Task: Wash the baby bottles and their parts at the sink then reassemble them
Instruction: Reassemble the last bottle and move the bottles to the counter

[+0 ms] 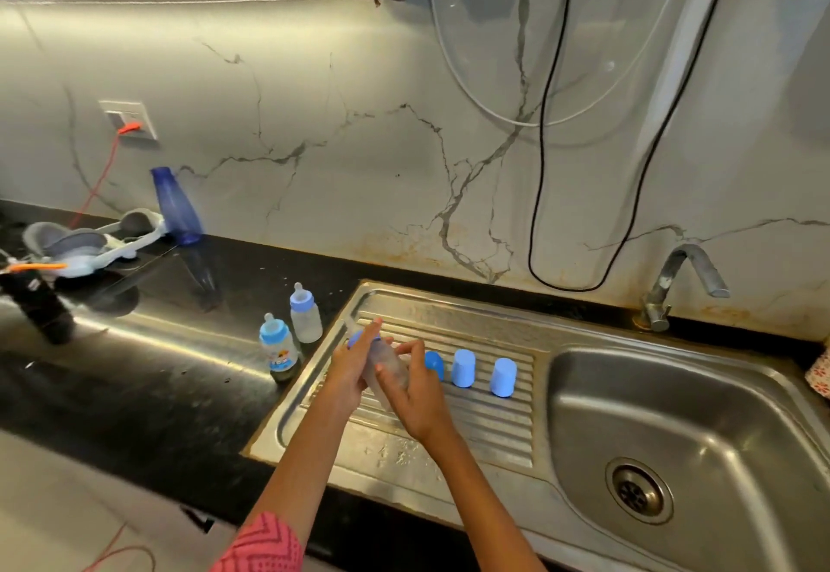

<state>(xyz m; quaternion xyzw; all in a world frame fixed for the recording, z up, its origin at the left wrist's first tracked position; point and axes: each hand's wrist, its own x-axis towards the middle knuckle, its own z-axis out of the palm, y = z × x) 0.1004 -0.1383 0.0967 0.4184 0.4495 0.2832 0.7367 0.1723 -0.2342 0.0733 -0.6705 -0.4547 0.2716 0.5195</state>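
Mid-frame, over the ribbed drainboard [485, 419]: both hands on one clear bottle [381, 369], held tilted, its blue collar end toward upper left. Left hand [352, 362] wraps the collar end, fingers curled round the blue ring [355, 339]. Right hand [415, 396] grips the body from the right side, thumb and fingers curled against the plastic. Looks like the ring is being screwed on or snugged; direction of turn cannot be told.

Left of the drainboard, on the dark worktop [170, 392]: two bottles standing upright with rings and teats on. The printed bottle [278, 347] is nearer the lower left; the plain bottle [305, 313] sits just behind it. Neither wears a cap.

Right of the hands, in a row on the drainboard: three blue caps — a darker cap [434, 365] partly hidden behind the right hand, then two pale ones, the middle cap [463, 368] and the right cap [503, 377], all mouth down.

Basin [673, 427] at lower right holds no parts; no water is visibly running from the tap [682, 279].

Judgement: washing appears finished. Two bottles are assembled bar caps; the third is at the ring stage. Left to do: finish this ring, then fit three caps.
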